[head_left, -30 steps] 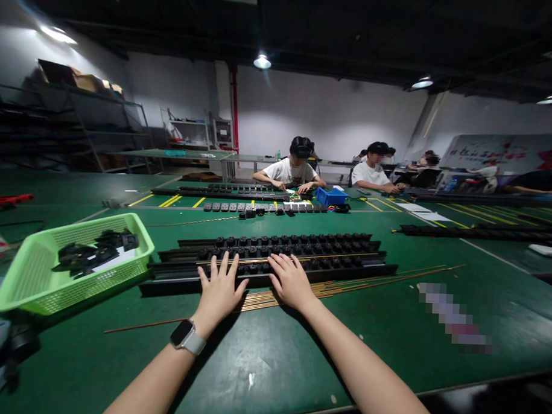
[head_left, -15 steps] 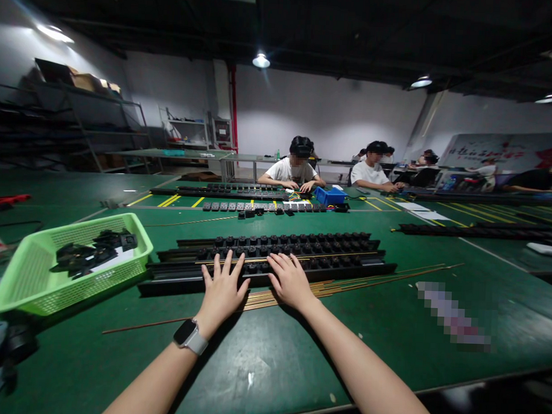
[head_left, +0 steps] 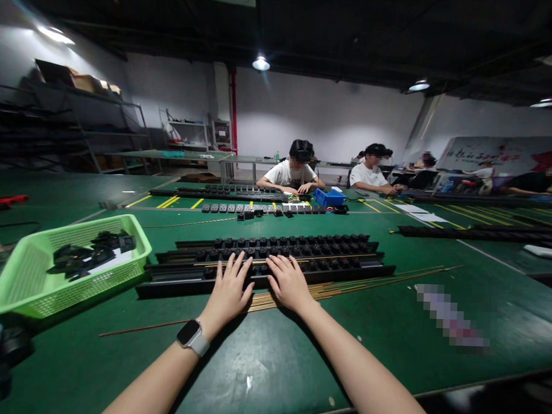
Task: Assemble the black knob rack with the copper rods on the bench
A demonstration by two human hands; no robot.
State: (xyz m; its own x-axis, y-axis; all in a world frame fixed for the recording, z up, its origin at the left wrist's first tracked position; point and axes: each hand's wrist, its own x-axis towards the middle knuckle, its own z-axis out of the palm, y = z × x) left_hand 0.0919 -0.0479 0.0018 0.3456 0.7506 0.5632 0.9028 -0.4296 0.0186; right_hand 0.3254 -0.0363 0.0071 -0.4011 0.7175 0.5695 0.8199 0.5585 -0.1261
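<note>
My left hand (head_left: 230, 290), with a watch (head_left: 193, 337) on its wrist, lies palm down with its fingertips on the nearest black rail assembly (head_left: 174, 282). Its fingers are stretched out. Beside it my right hand (head_left: 290, 283) rests flat on the same assembly, fingers extended and thumb toward the left hand. A thin brass rod (head_left: 333, 258) runs lengthwise along the rail under or near my fingertips. Rows of round black parts (head_left: 297, 240) sit in the parallel rails. A bundle of brass rods (head_left: 261, 302) lies on the table below and between my hands.
A light green basket (head_left: 78, 297) with black parts stands at the left. Across the green table, a co-worker (head_left: 286, 172) handles parts near a blue bin (head_left: 329, 198). A row of small black modules (head_left: 240, 208) lies beyond the rails. Another person sits farther right.
My left hand has shifted right, toward my right hand, and its fingers are closer together. My right hand has stayed nearly in place.
</note>
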